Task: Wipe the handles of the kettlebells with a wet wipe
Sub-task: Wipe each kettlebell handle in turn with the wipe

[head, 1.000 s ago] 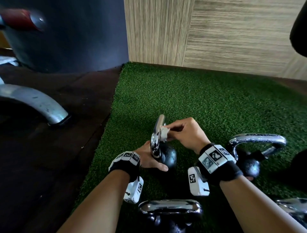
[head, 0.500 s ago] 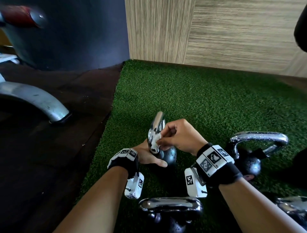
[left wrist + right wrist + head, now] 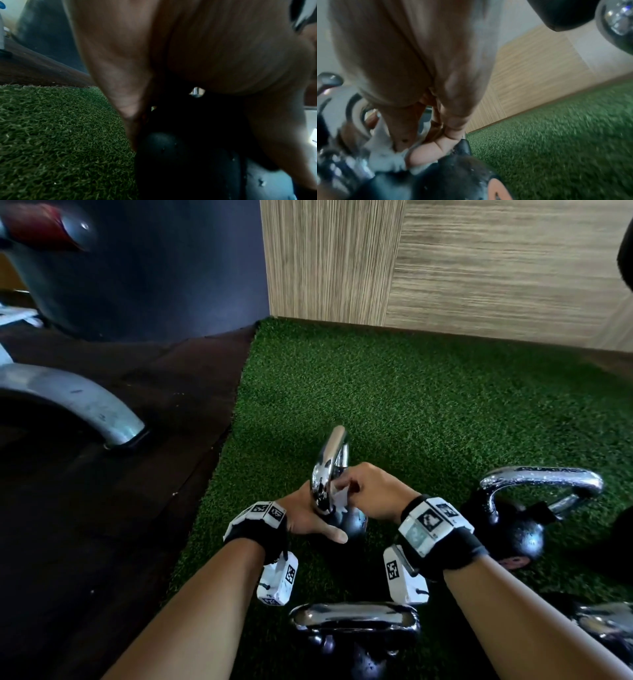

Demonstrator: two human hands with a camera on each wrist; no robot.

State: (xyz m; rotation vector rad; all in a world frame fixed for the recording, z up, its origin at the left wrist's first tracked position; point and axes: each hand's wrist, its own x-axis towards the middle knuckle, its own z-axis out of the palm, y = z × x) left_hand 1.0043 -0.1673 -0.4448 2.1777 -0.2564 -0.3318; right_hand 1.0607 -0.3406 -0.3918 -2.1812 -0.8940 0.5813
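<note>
Right hand (image 3: pixel 371 491) has its fingers curled, pinching a white wet wipe (image 3: pixel 339 499) against the lower part of the chrome handle (image 3: pixel 327 470) of the middle kettlebell (image 3: pixel 349 523); in the right wrist view the thumb and fingertips (image 3: pixel 426 152) bunch the wipe (image 3: pixel 385 155) right where the handle meets the black ball. Left hand (image 3: pixel 308 520) sits on the left side of the same kettlebell, palm against the ball and handle base, thumb stretched across the near face of the ball, fingers wrapped behind it; left wrist view shows the hand (image 3: pixel 188 54) cupped over the dark ball (image 3: pixel 180 162). Both forearms come in from the near edge, wrists bent down, each with a marker band. Versus half a second ago the wipe has slid lower down the handle, towards the ball, and the right knuckles have dropped with it; the left hand has kept its brace. The kettlebell stands on green turf (image 3: pixel 428 405), handle edge-on to the head view. Another kettlebell (image 3: pixel 510 529) stands just right of the right wrist, a third (image 3: pixel 356 621) near, between the forearms, a fourth (image 3: pixel 609 625) at the near right edge. Dark floor (image 3: pixel 102 525) lies left, wood-grain wall (image 3: pixel 445 268) far.
</note>
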